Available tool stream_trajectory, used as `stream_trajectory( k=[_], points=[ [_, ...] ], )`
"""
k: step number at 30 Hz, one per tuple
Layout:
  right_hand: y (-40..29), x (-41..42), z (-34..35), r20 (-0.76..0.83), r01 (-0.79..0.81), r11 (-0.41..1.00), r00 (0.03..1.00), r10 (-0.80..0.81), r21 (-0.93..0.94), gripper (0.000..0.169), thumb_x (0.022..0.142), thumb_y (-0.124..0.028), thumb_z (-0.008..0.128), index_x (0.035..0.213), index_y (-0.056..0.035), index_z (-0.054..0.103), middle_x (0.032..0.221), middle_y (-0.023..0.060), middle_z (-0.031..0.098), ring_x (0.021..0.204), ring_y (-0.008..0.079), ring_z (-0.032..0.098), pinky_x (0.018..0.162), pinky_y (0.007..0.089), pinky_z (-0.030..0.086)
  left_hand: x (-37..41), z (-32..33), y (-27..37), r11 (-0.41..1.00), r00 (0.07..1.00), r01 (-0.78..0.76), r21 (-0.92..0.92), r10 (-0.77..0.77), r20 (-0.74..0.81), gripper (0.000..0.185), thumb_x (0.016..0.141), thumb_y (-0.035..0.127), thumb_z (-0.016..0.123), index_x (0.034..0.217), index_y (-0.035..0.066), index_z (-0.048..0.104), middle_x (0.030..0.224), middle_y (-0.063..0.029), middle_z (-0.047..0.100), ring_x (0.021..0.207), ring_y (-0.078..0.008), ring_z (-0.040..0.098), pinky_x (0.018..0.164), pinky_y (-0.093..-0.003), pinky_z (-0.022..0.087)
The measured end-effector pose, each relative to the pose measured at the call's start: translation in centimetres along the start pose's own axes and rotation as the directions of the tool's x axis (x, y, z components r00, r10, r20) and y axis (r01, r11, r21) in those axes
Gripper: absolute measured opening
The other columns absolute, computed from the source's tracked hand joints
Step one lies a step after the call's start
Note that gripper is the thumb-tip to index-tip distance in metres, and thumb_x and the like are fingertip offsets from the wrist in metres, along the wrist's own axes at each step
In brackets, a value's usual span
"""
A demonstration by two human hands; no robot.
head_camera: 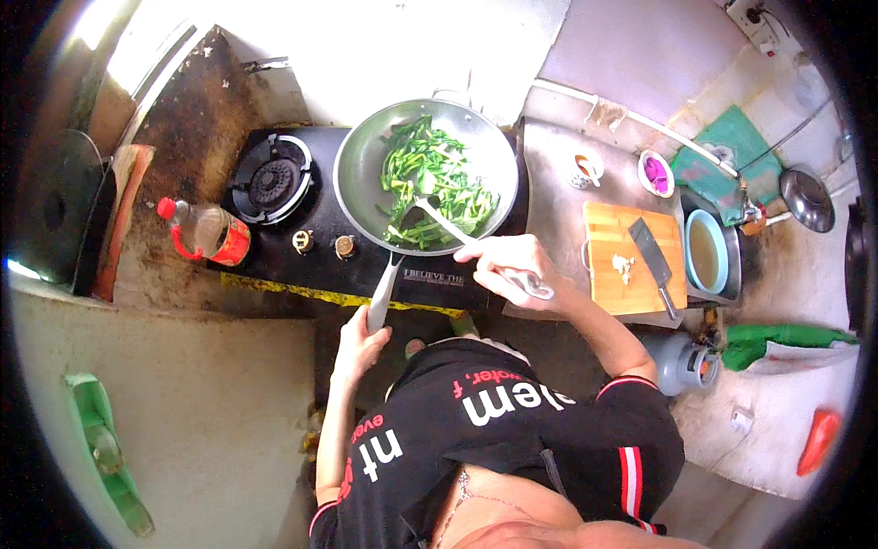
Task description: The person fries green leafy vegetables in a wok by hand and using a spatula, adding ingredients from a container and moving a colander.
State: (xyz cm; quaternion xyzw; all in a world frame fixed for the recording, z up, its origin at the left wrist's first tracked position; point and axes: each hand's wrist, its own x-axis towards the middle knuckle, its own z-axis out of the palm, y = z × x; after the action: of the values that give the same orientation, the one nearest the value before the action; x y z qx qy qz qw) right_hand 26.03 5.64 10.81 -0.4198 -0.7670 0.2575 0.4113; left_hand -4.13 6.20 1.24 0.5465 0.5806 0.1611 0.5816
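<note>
A wide wok [357, 165] with a long pale handle sits on the right side of a black gas stove [274, 254]. Chopped leafy greens [439, 165] lie in it, mostly over its middle and right. My left hand [362, 343] grips the wok's handle from below. In my right hand [518, 267] is a metal spatula [446, 225], its head down among the greens near the wok's front wall. The far end of the spatula's handle sticks out beneath my right palm.
Left of the wok are a bare burner [274, 180] and a plastic bottle [212, 233]. To the right, a cleaver [651, 254] and chopped white pieces lie on a wooden cutting board [603, 226]. Behind stand two small bowls; a blue basin [691, 240] of liquid sits farther right. A gas cylinder [675, 364] stands below.
</note>
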Motion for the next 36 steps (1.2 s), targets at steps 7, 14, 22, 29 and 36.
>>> stream_trajectory(
  k=[7,14,22,29,36],
  points=[
    [6.3,3.4,0.9,-0.208,-0.175,0.973,0.968,0.142,-0.151,0.016,0.084,-0.012,0.064,0.095,-0.0019,0.068,0.069,0.0105,0.063,0.057,0.0143,0.058,0.053,0.0282,0.046,-0.3,-0.2,0.7,0.999,1.0,0.005,0.033,-0.006,0.014,0.034,0.077,0.014,0.066,0.106,0.001,0.053,0.067,-0.0064,0.056,0.047,-0.0115,0.051,0.041,-0.0282,0.041],
    [8.3,10.5,-3.2,-0.424,-0.371,0.879,0.877,0.226,-0.3,0.024,0.091,-0.026,0.06,0.095,-0.0035,0.067,0.074,0.0117,0.066,0.066,0.0133,0.063,0.059,0.0282,0.048,0.1,-0.2,-0.3,0.999,0.999,-0.034,0.012,0.034,-0.007,0.035,0.077,0.013,0.066,0.107,0.001,0.053,0.068,-0.0068,0.058,0.047,-0.0117,0.052,0.041,-0.0283,0.041],
    [16.5,15.7,-1.2,-0.253,-0.259,0.752,0.833,0.491,0.607,0.021,0.085,-0.022,0.065,0.082,-0.0017,0.067,0.08,0.0118,0.07,0.059,0.0187,0.067,0.048,0.0262,0.052,0.5,0.2,-0.7,0.996,0.996,-0.076,0.055,0.079,-0.05,0.035,0.076,0.018,0.067,0.104,0.0,0.054,0.072,-0.0099,0.059,0.053,-0.0143,0.055,0.046,-0.0303,0.044],
    [9.7,15.5,-4.4,-0.007,-0.351,0.883,0.928,0.372,0.313,0.019,0.084,-0.018,0.065,0.085,0.0008,0.07,0.076,0.0089,0.069,0.065,0.0139,0.067,0.053,0.0238,0.053,-0.8,-0.2,0.8,0.998,0.998,0.04,0.058,-0.037,-0.049,0.037,0.075,0.017,0.067,0.104,-0.002,0.055,0.078,-0.0151,0.063,0.064,-0.0191,0.06,0.056,-0.033,0.048],
    [15.2,19.0,-1.1,0.015,-0.361,0.786,0.912,0.409,0.502,0.023,0.085,-0.02,0.06,0.089,0.0004,0.07,0.087,0.011,0.07,0.074,0.0178,0.069,0.066,0.0274,0.054,0.0,0.2,-0.5,0.991,0.994,-0.061,0.12,0.071,-0.082,0.033,0.075,0.016,0.067,0.101,-0.001,0.055,0.074,-0.0129,0.061,0.061,-0.0168,0.059,0.055,-0.0323,0.046]
  ],
)
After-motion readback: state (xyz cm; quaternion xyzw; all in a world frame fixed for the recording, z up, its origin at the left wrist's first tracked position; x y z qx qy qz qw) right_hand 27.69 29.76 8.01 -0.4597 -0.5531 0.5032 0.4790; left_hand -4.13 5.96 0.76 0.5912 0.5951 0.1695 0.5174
